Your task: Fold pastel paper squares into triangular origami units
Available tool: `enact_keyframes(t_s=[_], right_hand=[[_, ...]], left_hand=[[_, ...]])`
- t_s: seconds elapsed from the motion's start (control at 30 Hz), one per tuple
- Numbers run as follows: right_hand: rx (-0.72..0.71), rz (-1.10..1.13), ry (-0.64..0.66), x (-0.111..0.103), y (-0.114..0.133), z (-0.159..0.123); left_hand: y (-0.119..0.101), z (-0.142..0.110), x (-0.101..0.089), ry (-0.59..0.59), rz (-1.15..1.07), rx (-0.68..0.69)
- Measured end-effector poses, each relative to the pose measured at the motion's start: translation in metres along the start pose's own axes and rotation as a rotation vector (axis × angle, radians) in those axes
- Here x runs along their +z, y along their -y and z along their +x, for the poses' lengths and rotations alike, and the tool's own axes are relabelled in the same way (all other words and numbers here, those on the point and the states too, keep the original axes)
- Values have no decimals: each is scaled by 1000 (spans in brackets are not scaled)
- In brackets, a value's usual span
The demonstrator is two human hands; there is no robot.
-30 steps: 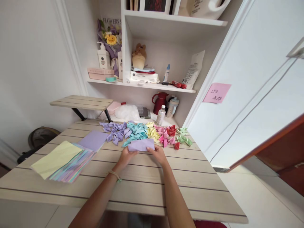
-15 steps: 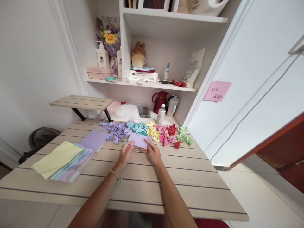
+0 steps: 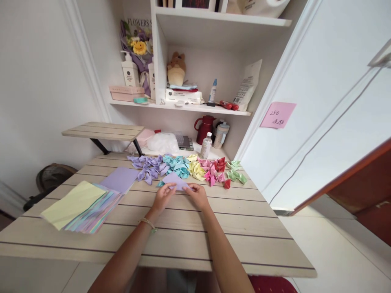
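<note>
A purple sheet of origami paper (image 3: 175, 181) is held between my two hands, just above the table. My left hand (image 3: 164, 196) pinches its left corner, and my right hand (image 3: 197, 195) grips its right side. The sheet looks partly folded, its far edge coming to a peak. Right behind it lies a row of folded paper pieces: purple ones (image 3: 149, 167), blue ones (image 3: 179, 165), yellow ones (image 3: 196, 169), pink and red ones (image 3: 214, 171) and green ones (image 3: 236, 175). My fingertips partly hide the sheet's near edge.
On the left of the slatted table (image 3: 183, 240) lies a fanned stack of coloured paper (image 3: 82, 207), with purple sheets (image 3: 120, 179) behind it. A small raised shelf (image 3: 104, 131) stands at the back left. A bottle (image 3: 206, 146) and a red jug (image 3: 204, 129) are behind the folded pieces.
The purple sheet has gone from a flat rectangular outline to a peaked, more triangular one. My right hand has tilted inward; both hands stay in nearly the same place.
</note>
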State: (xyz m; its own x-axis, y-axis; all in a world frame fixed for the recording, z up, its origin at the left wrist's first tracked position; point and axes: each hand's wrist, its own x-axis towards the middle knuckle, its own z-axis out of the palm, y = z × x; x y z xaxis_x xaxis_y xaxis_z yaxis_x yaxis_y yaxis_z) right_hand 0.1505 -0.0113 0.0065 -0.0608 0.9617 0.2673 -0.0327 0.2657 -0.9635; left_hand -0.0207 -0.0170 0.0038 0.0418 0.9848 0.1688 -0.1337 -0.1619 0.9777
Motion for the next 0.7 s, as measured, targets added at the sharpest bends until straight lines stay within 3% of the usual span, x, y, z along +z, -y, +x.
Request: enact_keyframes(t_s=[0.17,0.27,0.4,0.53,0.7], right_hand=[[68,210,-18,6,-12,1],[82,216,43,8,-13,2],[11,71,32,6,-13,2],[-86,-238,-25,-1,-10,1],[-78,-180,187,-8,0,-4]], left_hand=[[4,2,2,-74,-159,32],[5,3,-1,-38,-129,-2],[4,3,-5,74,4,-33],[4,2,-6,70,-47,-39],[6,2,-4,14,-68,32]])
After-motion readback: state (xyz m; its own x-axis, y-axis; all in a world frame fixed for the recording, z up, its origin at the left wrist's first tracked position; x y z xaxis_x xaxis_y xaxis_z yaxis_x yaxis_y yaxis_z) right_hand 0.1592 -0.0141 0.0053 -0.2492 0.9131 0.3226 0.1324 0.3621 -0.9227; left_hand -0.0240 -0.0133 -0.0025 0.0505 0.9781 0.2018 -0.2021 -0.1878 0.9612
